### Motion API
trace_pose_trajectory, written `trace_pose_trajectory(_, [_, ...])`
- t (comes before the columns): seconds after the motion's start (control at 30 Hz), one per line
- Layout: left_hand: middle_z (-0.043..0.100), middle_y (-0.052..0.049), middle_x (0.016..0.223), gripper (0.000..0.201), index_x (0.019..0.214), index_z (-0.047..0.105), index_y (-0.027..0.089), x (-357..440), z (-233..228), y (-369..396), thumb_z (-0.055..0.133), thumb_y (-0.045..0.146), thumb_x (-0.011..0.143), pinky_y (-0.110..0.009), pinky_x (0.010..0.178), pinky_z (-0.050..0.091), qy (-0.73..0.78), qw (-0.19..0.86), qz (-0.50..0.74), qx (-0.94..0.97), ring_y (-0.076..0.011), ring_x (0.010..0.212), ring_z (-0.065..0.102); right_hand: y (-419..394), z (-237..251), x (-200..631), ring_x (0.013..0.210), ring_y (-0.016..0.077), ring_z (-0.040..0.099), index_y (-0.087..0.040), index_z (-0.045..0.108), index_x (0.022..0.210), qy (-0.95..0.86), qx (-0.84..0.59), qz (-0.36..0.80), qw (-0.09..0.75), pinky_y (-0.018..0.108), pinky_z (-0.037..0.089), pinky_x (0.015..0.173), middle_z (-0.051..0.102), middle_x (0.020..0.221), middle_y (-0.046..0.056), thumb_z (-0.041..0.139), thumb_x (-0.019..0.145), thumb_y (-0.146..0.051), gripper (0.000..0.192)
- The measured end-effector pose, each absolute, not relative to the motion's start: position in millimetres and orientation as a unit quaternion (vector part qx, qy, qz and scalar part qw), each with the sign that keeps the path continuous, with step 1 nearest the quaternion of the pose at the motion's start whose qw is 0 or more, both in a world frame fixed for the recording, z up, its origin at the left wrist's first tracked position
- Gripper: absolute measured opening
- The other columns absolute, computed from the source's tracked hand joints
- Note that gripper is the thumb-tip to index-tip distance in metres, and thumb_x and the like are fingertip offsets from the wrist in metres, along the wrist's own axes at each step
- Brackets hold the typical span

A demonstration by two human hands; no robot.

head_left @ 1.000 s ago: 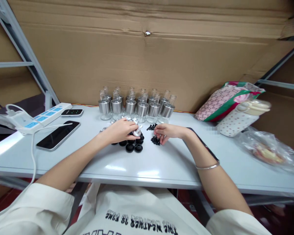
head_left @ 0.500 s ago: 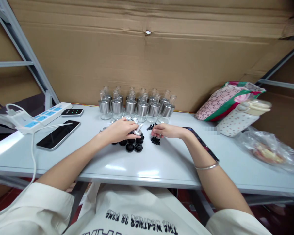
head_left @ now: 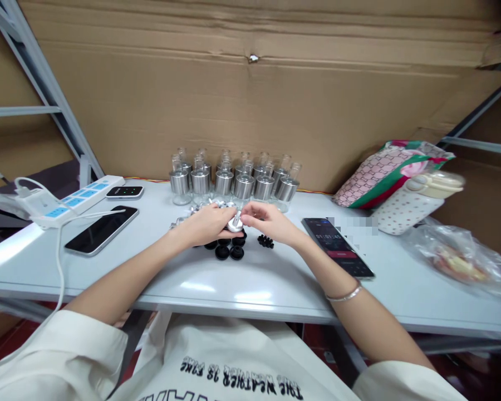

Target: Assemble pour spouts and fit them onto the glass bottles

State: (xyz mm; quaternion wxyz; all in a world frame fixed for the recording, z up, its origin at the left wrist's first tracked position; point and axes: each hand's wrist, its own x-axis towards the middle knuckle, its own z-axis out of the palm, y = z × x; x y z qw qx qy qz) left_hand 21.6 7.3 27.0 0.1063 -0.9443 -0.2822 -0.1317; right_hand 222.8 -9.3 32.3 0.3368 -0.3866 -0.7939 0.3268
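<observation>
My left hand [head_left: 212, 223] is closed around a silver pourer cap [head_left: 235, 224] with an upright spout, just above the table. The fingers of my right hand [head_left: 264, 218] are pinched against that spout; whatever they grip is too small or hidden to make out. Below my left hand lie several round black caps [head_left: 222, 252]. More silver parts [head_left: 197, 209] are heaped behind it, partly covered by the hand. A small cluster of tiny black pieces [head_left: 266, 241] sits below my right hand.
Rows of glass bottles with steel sleeves [head_left: 244, 184] stand behind my hands. To the left are a power strip [head_left: 83, 195], a phone [head_left: 102, 229] and a small black device [head_left: 125, 192]. Rightward lie another phone [head_left: 338, 248], a dotted flask [head_left: 409, 209], a patterned bag [head_left: 384, 172] and a plastic bag [head_left: 463, 256].
My right hand has moved left and up from the tiny black pieces to the silver cap. My left hand keeps hold of the cap, its spout now more upright.
</observation>
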Motion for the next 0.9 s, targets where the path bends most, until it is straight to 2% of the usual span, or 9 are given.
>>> trace_pose_trajectory(0.1, [0.063,-0.002,0.074,0.036,0.081,0.054,0.015,22.4,25.9,7.5,0.052,0.05,0.09,-0.03,0.07,0.036,-0.287,0.094,-0.126,-0.945,-0.0168,0.064,0.056,-16.2,31.0,213.2,0.064,0.0135,0.05,-0.018,0.057,0.079,-0.8,-0.383,0.313,0.339,0.027,0.04,0.061,0.059,0.07,0.0,0.061,0.079,-0.043,0.025])
trace_pose_trajectory(0.23, [0.061,-0.004,0.067,0.047,0.069,0.055,0.015,23.9,26.6,4.0,0.043,0.053,0.092,-0.034,0.072,0.035,-0.33,0.106,-0.143,-0.927,-0.0181,0.063,0.057,-18.4,27.8,208.9,0.066,0.0139,0.053,-0.019,0.055,0.084,-0.788,-0.37,0.333,0.363,0.028,0.043,0.064,0.059,0.072,0.0,0.064,0.077,-0.041,0.025])
trace_pose_trajectory(0.37, [0.063,-0.006,0.082,0.046,0.082,0.056,0.015,25.3,24.1,0.4,0.035,0.053,0.095,-0.034,0.071,0.036,-0.337,0.094,-0.199,-0.915,-0.0196,0.069,0.059,-17.8,26.1,207.6,0.072,0.0143,0.057,-0.02,0.054,0.088,-0.731,-0.335,0.433,0.407,0.03,0.048,0.069,0.061,0.08,0.0,0.073,0.069,-0.039,0.033])
trace_pose_trajectory(0.5, [0.06,-0.002,0.079,0.045,0.091,0.051,0.017,24.7,24.0,-1.1,0.041,0.061,0.091,-0.032,0.068,0.039,-0.363,0.057,-0.238,-0.899,-0.0199,0.068,0.059,-16.0,26.2,206.9,0.077,0.0139,0.06,-0.02,0.058,0.089,-0.658,-0.3,0.527,0.447,0.03,0.05,0.072,0.064,0.088,0.002,0.077,0.066,-0.04,0.036])
trace_pose_trajectory(0.67, [0.064,-0.003,0.086,0.04,0.098,0.053,0.017,21.4,27.4,1.1,0.041,0.055,0.093,-0.03,0.07,0.039,-0.353,0.058,-0.265,-0.895,-0.0187,0.074,0.061,-11.8,27.3,208.9,0.062,0.0097,0.053,-0.019,0.06,0.088,-0.615,-0.304,0.553,0.473,0.027,0.047,0.066,0.059,0.073,-0.002,0.076,0.066,-0.051,0.043])
trace_pose_trajectory(0.83, [0.064,-0.004,0.079,0.049,0.093,0.055,0.015,18.9,23.7,5.3,0.024,0.052,0.099,-0.028,0.066,0.038,-0.305,0.153,-0.318,-0.885,-0.0151,0.065,0.058,-11.5,28.4,210.8,0.059,0.0089,0.049,-0.018,0.055,0.079,-0.615,-0.312,0.54,0.483,0.026,0.042,0.065,0.052,0.062,-0.005,0.071,0.07,-0.056,0.043])
trace_pose_trajectory(0.9, [0.063,-0.004,0.075,0.049,0.088,0.056,0.015,19.1,22.6,5.0,0.024,0.049,0.1,-0.027,0.064,0.036,-0.281,0.193,-0.317,-0.885,-0.015,0.063,0.056,-11.9,27.5,210.7,0.057,0.0087,0.047,-0.018,0.05,0.075,-0.619,-0.316,0.53,0.485,0.026,0.04,0.063,0.049,0.058,-0.006,0.069,0.072,-0.058,0.044])
